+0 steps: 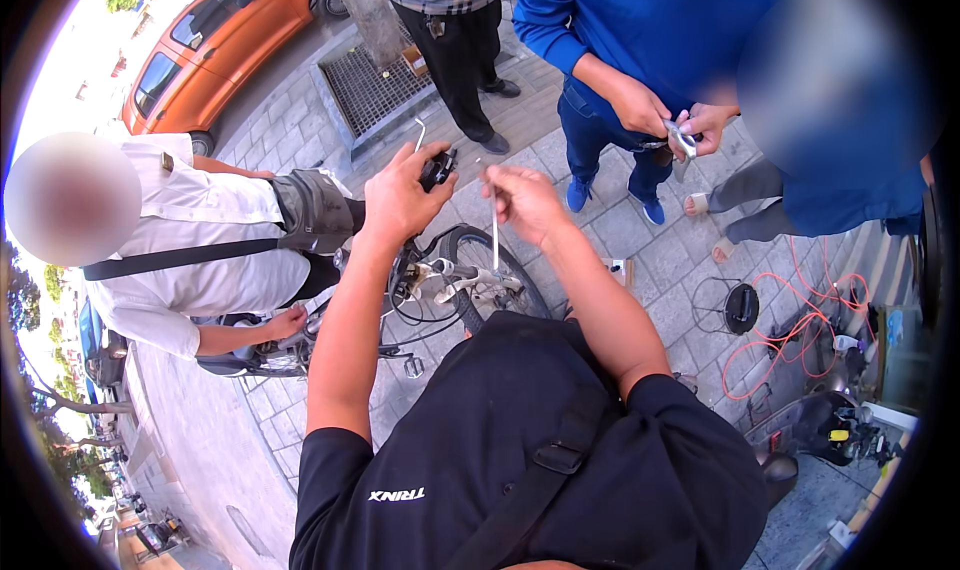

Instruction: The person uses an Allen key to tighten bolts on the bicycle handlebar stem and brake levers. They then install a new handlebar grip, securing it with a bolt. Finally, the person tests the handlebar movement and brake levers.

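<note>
My left hand [403,190] is raised above the bicycle, closed around a small black component [437,171]. A bent silver hex key [421,130] sticks up beside its fingers. Just to the right, my right hand [522,198] pinches a thin, straight silver tool [494,232] that hangs downward from the fingers. Below both hands is a bicycle [447,277] with a pale frame or fork, a dark front wheel and black cables; my forearms and torso hide part of it.
A person in white [200,240] stands left beside the bicycle. A co-worker in blue [635,30] holds a metal tool [685,147]; other people stand nearby. An orange car [215,45], a tree grate [365,95], an orange hose [775,365] and a dark scooter [820,430] surround the paving.
</note>
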Motion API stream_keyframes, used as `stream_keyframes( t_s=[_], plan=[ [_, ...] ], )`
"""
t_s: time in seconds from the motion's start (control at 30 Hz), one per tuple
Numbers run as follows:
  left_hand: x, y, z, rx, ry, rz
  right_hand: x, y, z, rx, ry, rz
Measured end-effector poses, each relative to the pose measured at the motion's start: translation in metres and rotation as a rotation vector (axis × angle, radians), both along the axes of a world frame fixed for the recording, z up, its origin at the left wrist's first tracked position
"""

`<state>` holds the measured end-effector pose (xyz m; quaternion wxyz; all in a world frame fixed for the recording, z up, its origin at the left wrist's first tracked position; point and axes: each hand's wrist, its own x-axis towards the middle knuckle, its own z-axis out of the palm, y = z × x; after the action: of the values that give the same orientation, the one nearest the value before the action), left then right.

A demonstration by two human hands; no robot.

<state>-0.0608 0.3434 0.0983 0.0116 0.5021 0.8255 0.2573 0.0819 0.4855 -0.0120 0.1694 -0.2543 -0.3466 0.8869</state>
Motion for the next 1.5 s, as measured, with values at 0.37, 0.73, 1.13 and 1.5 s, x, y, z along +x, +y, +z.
stream_keyframes(
  t_s=[0.37, 0.73, 1.13, 1.5],
  plan=[
    [-0.002, 0.0, -0.003, 0.023, 0.0, -0.002, -0.014, -0.015, 0.021, -0.025, -0.006, 0.121],
    [-0.006, -0.001, -0.005, 0.057, -0.016, -0.033, -0.012, -0.014, 0.025, 0.023, -0.016, 0.111],
    [0.004, 0.007, -0.013, 0.094, 0.128, 0.078, 0.025, -0.051, 0.019, 1.047, 0.123, -0.078],
    [0.011, 0.007, -0.013, 0.114, 0.144, 0.082, 0.028, -0.01, 0.038, 1.704, 0.179, -0.294]
  ],
)
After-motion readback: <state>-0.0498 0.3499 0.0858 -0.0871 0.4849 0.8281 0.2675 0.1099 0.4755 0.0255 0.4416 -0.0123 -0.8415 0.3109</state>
